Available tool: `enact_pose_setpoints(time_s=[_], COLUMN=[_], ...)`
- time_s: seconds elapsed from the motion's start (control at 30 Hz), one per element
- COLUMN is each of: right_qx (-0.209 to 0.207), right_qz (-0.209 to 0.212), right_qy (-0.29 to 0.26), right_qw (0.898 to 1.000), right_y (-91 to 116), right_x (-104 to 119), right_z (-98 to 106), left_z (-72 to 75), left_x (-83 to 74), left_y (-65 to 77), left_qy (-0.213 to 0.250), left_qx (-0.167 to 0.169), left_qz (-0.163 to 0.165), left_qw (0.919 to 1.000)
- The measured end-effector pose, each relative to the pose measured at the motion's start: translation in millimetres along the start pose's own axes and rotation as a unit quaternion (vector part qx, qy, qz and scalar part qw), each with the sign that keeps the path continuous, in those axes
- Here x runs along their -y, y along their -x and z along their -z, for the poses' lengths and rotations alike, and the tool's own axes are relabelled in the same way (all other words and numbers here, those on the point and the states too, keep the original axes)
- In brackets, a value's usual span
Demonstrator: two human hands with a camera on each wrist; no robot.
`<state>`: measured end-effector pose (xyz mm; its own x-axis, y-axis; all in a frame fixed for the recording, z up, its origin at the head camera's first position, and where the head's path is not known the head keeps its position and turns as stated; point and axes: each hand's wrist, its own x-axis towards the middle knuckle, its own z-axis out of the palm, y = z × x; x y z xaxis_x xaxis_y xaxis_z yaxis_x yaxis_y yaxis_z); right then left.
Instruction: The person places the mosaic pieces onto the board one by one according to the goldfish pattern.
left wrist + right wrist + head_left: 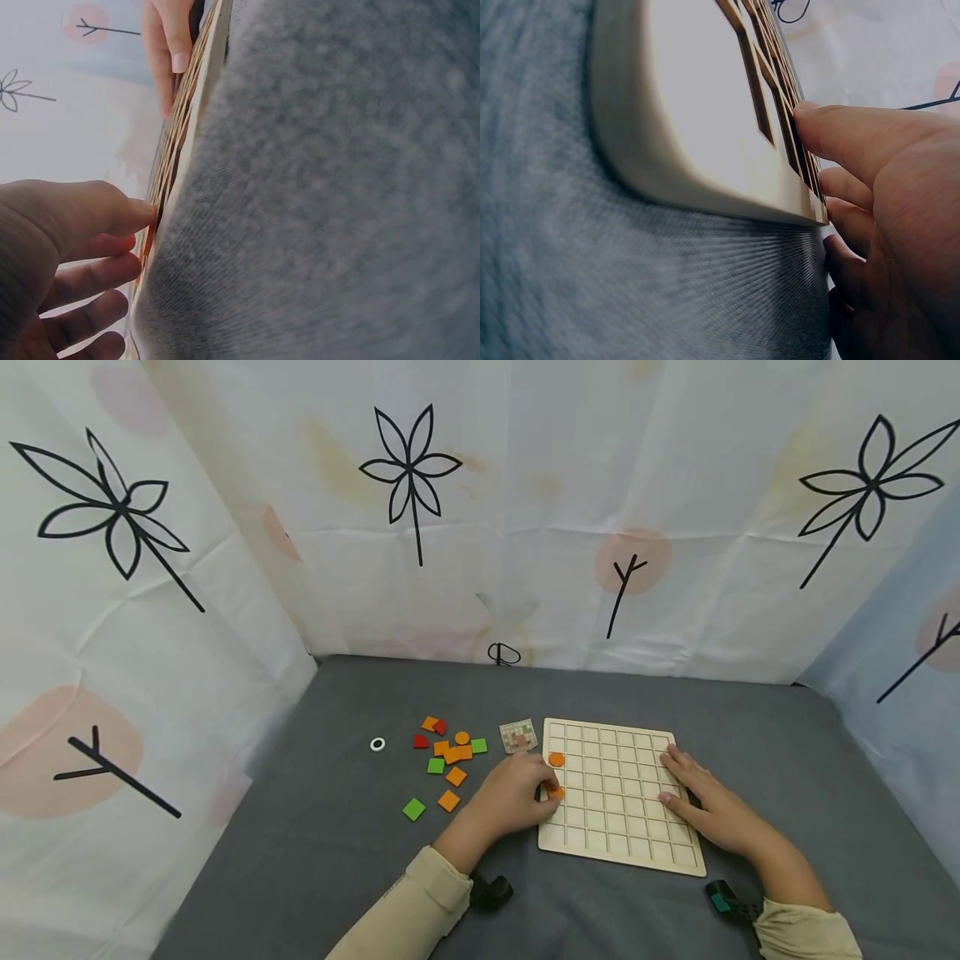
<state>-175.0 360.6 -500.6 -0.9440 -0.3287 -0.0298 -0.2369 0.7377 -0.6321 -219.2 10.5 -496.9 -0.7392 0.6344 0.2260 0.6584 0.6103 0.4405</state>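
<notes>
A pale wooden grid board (621, 806) lies on the grey cloth, with an orange round piece (557, 760) in its left column. Just below that piece, at the left edge, my left hand (516, 793) pinches another orange piece (557, 792) between thumb and fingers, low against the grid. The left wrist view shows the thumb (131, 216) on this piece, whose outline is partly hidden. My right hand (707, 808) rests with extended fingers on the board's right edge. In the right wrist view its thumb (840, 131) touches the board's top by the rim.
Left of the board lie several loose pieces: orange squares (456, 776), an orange disc (462, 738), green squares (413, 810) and red pieces (421, 742). A small patterned card (518, 737) sits by the board's upper left corner. A white ring (377, 744) lies farther left.
</notes>
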Motion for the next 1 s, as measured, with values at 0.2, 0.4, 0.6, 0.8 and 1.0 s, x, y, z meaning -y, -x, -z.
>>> enact_pose_setpoints(time_s=[0.2,0.4,0.6,0.8,1.0], right_qx=[-0.003,-0.002,0.003,0.001,-0.001], right_qz=[0.0,0.0,-0.004,-0.002,-0.004], right_qy=[-0.003,-0.007,-0.012,-0.008,-0.003], right_qw=[1.0,1.0,1.0,1.0,1.0], right_y=[2,1,0,1,1], right_x=[-1,-2,-3,-1,0], right_z=[-1,-1,0,0,0], left_z=[7.5,26.9,47.0,60.1,60.6], left_x=[8.1,25.6,48.3,70.1,87.8], left_y=[1.0,5.6,13.7,19.8,26.1], left_qy=[0.007,0.057,0.077,0.082,0.061], left_qx=[-0.007,-0.034,-0.07,-0.092,-0.102], left_qz=[0.023,0.064,0.121,0.16,0.197], left_qw=[0.9997,0.9957,0.9872,0.9794,0.9732])
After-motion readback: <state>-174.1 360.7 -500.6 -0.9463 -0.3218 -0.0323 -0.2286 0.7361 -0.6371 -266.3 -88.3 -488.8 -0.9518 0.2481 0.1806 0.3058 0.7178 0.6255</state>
